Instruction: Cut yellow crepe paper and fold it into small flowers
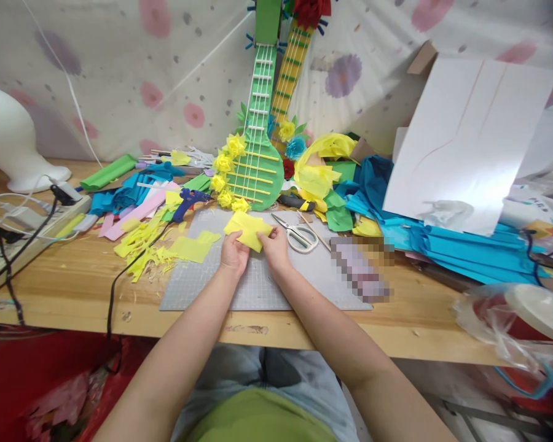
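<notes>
Both my hands meet over a grey cutting mat point(258, 288) on the wooden table. My left hand point(233, 250) and my right hand point(273, 247) each pinch an edge of one folded yellow crepe paper piece point(249, 229), held just above the mat. The fingers of both hands are closed on the paper. White-handled scissors point(298, 235) lie on the mat just right of my right hand. Another yellow paper piece point(193, 247) lies flat to the left of my left hand.
A green paper guitar point(258, 159) with yellow flowers leans at the back, a yellow one behind it. A blue glue gun point(188, 201), yellow scraps point(141, 248), blue crepe sheets point(442, 242), a white board point(465, 141), a power strip point(23, 230) and tape rolls point(534, 310) crowd the table.
</notes>
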A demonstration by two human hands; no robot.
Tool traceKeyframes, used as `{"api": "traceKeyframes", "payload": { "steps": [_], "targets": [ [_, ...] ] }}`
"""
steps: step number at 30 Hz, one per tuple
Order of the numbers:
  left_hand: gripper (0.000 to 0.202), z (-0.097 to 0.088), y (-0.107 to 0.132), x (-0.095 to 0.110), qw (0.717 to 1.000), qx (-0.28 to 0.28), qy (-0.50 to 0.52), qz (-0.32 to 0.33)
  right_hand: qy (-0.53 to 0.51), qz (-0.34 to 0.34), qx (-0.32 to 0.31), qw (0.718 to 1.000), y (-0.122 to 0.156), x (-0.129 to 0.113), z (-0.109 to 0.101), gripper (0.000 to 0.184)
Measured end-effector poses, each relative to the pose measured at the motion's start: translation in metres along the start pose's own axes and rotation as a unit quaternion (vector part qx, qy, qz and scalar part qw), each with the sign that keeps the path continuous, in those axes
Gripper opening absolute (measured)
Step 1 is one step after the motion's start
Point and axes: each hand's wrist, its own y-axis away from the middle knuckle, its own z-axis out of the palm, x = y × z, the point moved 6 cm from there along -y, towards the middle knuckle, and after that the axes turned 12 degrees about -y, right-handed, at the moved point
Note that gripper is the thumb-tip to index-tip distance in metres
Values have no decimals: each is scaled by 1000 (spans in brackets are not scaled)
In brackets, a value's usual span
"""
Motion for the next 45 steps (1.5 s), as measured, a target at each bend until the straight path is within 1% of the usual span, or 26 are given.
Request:
{"api": "traceKeyframes", "payload": {
  "steps": [4,7,8,10,11,12,13,15,17,19,21,23,26,28,29,30,31,32,33,34,36,38,40,42,43,45],
  "targets": [
    [27,-5,-3,0,998,38,-31,29,6,5,-10,1000,0,1,1,35],
    [22,-6,-3,1,997,48,-41,38,42,-1,-17,999,-1,-8,0,41],
    [21,-6,-3,1,997,48,-45,36,65,-15,-12,998,-2,-14,-2,46],
    [20,-5,-2,1,997,39,-57,31,102,-40,-22,994,-4,-28,-5,56],
    [20,-3,-2,0,997,29,-63,26,103,-35,-40,993,-5,-32,-5,60],
    [20,-2,-1,-1,997,16,-69,22,93,-19,-74,993,-6,-34,-5,60],
    [21,0,0,-2,997,2,-74,17,82,8,-116,990,-7,-35,-3,58],
    [21,3,1,-5,996,-21,-81,8,69,52,-169,982,-7,-34,-5,50],
    [21,4,2,-7,996,-27,-85,2,69,63,-195,976,-8,-34,-7,42],
    [20,6,3,-9,996,-31,-88,-1,77,56,-207,974,-10,-33,-10,35],
    [20,9,6,-12,995,-47,-90,-5,89,47,-210,972,-12,-33,-12,30],
    [22,13,10,-14,993,-72,-97,-7,95,37,-201,974,-15,-36,-16,28],
    [24,17,12,-10,987,-102,-122,3,97,21,-153,983,-24,-45,-31,31],
    [24,12,5,1,984,-90,-152,35,107,13,-112,988,-31,-52,-46,33],
    [22,7,-2,10,980,-65,-174,63,108,4,-96,990,-34,-56,-53,33],
    [18,1,-10,20,973,-38,-210,92,106,-10,-75,991,-38,-59,-61,34],
    [15,-7,-19,32,961,10,-248,122,107,-26,-50,993,-41,-63,-69,34],
    [14,-14,-29,42,944,54,-292,144,106,-39,-37,993,-44,-65,-74,34],
    [16,-18,-39,51,921,81,-347,158,102,-50,-23,993,-47,-66,-79,34],
    [18,-19,-49,57,895,92,-405,163,100,-58,-15,993,-49,-66,-82,34],
    [28,-15,-65,64,846,93,-501,158,103,-66,-4,992,-51,-64,-84,34],
    [39,-10,-76,62,813,90,-561,126,112,-68,0,991,-51,-62,-83,36],
    [48,-6,-81,58,795,92,-593,86,121,-67,-2,990,-50,-61,-81,37],
    [50,-3,-82,53,779,89,-618,57,122,-65,-6,990,-49,-60,-81,38],
    [47,-3,-83,51,772,85,-628,49,121,-65,-6,991,-49,-60,-81,38],
    [33,-4,-83,50,760,64,-645,42,116,-65,2,991,-50,-60,-83,38]
  ]
}}
